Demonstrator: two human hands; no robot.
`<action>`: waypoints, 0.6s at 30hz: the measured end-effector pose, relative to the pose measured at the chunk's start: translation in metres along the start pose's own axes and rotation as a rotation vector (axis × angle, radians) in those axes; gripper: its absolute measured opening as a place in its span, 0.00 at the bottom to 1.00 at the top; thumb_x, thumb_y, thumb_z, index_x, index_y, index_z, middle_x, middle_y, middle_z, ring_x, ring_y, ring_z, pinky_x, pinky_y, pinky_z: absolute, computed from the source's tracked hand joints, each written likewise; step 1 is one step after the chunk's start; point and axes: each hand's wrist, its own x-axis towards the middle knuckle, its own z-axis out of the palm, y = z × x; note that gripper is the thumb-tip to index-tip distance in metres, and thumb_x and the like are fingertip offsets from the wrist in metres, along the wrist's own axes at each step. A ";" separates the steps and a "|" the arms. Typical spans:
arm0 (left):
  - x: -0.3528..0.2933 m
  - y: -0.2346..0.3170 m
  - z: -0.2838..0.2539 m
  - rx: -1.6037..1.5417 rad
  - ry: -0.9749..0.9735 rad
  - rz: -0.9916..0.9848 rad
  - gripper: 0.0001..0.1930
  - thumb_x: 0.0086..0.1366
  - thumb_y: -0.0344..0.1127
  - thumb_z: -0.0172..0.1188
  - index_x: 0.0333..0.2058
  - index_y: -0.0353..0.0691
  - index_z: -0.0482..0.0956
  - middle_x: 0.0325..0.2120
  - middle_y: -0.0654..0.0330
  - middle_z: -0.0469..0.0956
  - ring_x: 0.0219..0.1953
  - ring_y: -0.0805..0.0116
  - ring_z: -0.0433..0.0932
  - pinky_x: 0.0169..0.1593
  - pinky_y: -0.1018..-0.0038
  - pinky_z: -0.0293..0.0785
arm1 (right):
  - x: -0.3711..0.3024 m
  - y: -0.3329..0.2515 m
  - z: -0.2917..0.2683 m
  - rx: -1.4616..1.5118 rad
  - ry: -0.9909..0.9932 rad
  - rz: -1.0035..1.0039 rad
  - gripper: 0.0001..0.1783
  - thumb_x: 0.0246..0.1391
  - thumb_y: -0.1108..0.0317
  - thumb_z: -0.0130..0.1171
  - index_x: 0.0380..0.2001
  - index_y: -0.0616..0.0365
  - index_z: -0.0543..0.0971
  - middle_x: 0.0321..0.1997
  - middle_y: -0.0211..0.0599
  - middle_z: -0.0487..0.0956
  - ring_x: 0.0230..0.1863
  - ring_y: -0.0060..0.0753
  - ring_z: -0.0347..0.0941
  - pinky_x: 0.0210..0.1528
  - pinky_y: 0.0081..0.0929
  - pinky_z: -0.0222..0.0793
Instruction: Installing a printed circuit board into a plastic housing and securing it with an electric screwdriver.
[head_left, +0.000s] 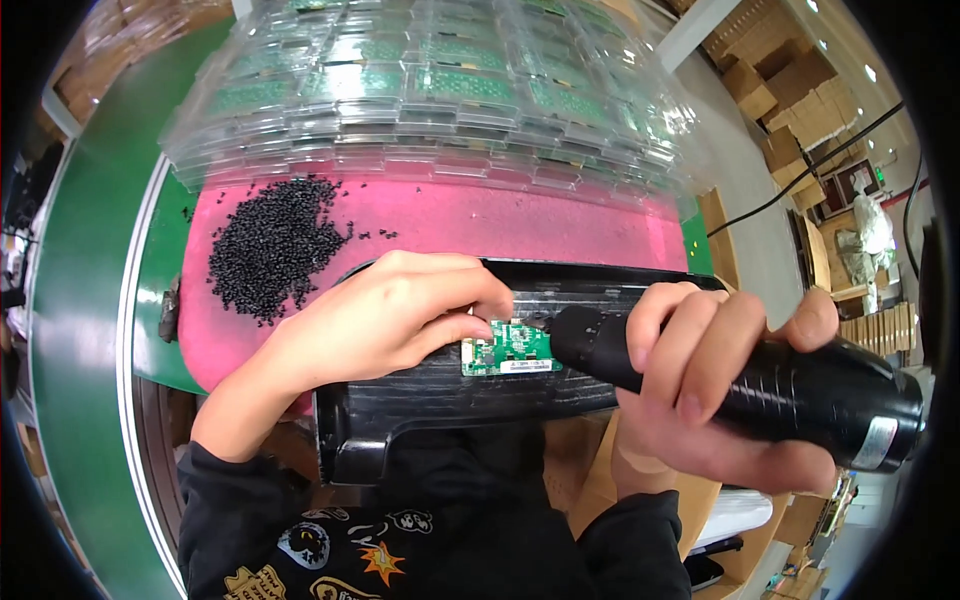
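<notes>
Bent over a pink mat [560, 225], you work a green circuit board [515, 350] that already lies inside a long black plastic housing [455, 395]. The job at this board looks under way rather than finished: the nose of your black power screwdriver [810, 395] stands at its right end, though whether any screw is seated cannot be told. Much appears left beyond it, judging by the heap of small black screws [275, 245] on the mat's left side and the stacked clear plastic trays [440, 90] behind, where green boards show through. The board sits between your hands, just right of the left and ahead of the screwdriver in the right. Your left hand [410, 310] reaches over the housing, fingers bent, thumb and fingertips at the board's upper left corner; whether they pinch anything or merely steady it is unclear. Your right hand [705, 365] wraps firmly around the screwdriver's body, which lies slantwise, its rear end out to the right.
</notes>
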 end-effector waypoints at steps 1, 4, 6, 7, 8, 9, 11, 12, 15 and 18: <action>0.000 -0.002 0.001 0.053 -0.005 0.009 0.09 0.58 0.24 0.65 0.38 0.32 0.78 0.32 0.54 0.80 0.34 0.56 0.81 0.39 0.66 0.77 | 0.000 -0.001 -0.009 -0.034 -0.040 0.020 0.42 0.47 0.27 0.61 0.50 0.49 0.65 0.16 0.23 0.68 0.12 0.20 0.61 0.24 0.23 0.62; -0.001 -0.006 0.003 0.110 -0.049 0.016 0.08 0.57 0.24 0.64 0.37 0.33 0.78 0.31 0.55 0.79 0.34 0.54 0.80 0.38 0.64 0.76 | -0.007 0.008 -0.034 -0.167 -0.008 0.118 0.41 0.50 0.26 0.57 0.48 0.50 0.65 0.15 0.23 0.67 0.12 0.21 0.59 0.22 0.24 0.58; -0.002 -0.007 0.004 0.178 -0.105 0.010 0.09 0.56 0.23 0.63 0.37 0.35 0.79 0.31 0.56 0.78 0.35 0.54 0.78 0.39 0.63 0.75 | -0.013 0.013 -0.037 -0.224 0.117 0.205 0.40 0.53 0.25 0.53 0.46 0.51 0.64 0.15 0.24 0.65 0.12 0.21 0.59 0.20 0.23 0.56; -0.003 -0.008 0.004 0.175 -0.105 0.010 0.09 0.56 0.23 0.63 0.37 0.35 0.79 0.31 0.56 0.78 0.35 0.54 0.78 0.39 0.63 0.75 | -0.015 0.016 -0.043 -0.224 0.116 0.224 0.39 0.54 0.26 0.52 0.46 0.52 0.64 0.15 0.24 0.65 0.12 0.21 0.59 0.20 0.22 0.56; -0.004 -0.010 0.004 0.244 -0.143 0.020 0.10 0.54 0.23 0.63 0.37 0.35 0.80 0.31 0.57 0.78 0.36 0.55 0.78 0.39 0.63 0.75 | -0.016 0.018 -0.047 -0.226 0.110 0.239 0.39 0.54 0.27 0.52 0.46 0.52 0.64 0.15 0.24 0.65 0.12 0.21 0.59 0.20 0.22 0.56; -0.004 -0.011 0.004 0.314 -0.181 0.031 0.11 0.52 0.22 0.62 0.37 0.36 0.80 0.31 0.58 0.77 0.36 0.55 0.78 0.40 0.63 0.75 | -0.017 0.019 -0.049 -0.228 0.105 0.252 0.38 0.54 0.27 0.52 0.47 0.52 0.64 0.15 0.24 0.65 0.12 0.20 0.60 0.20 0.21 0.56; -0.007 -0.013 0.005 0.325 -0.178 0.031 0.12 0.51 0.22 0.62 0.37 0.37 0.81 0.30 0.58 0.77 0.36 0.56 0.78 0.40 0.63 0.75 | -0.018 0.023 -0.052 -0.231 0.098 0.259 0.38 0.55 0.27 0.53 0.47 0.52 0.64 0.15 0.25 0.65 0.12 0.21 0.60 0.20 0.21 0.57; -0.006 -0.013 0.006 0.336 -0.175 0.033 0.14 0.50 0.21 0.62 0.37 0.38 0.82 0.30 0.59 0.77 0.37 0.57 0.78 0.40 0.64 0.75 | -0.019 0.024 -0.054 -0.236 0.091 0.263 0.38 0.55 0.28 0.53 0.47 0.52 0.64 0.15 0.25 0.66 0.12 0.21 0.60 0.19 0.21 0.57; -0.005 -0.012 0.006 0.335 -0.200 0.020 0.15 0.50 0.21 0.62 0.37 0.40 0.83 0.30 0.60 0.76 0.37 0.58 0.78 0.40 0.64 0.75 | -0.020 0.025 -0.055 -0.231 0.090 0.278 0.37 0.55 0.28 0.53 0.48 0.52 0.64 0.15 0.25 0.66 0.12 0.21 0.60 0.19 0.21 0.58; -0.006 -0.013 0.005 0.359 -0.206 0.010 0.15 0.49 0.21 0.61 0.38 0.41 0.83 0.30 0.60 0.76 0.37 0.59 0.78 0.40 0.64 0.76 | -0.021 0.029 -0.056 -0.226 0.091 0.274 0.37 0.56 0.29 0.53 0.47 0.52 0.64 0.15 0.25 0.66 0.12 0.21 0.60 0.18 0.20 0.57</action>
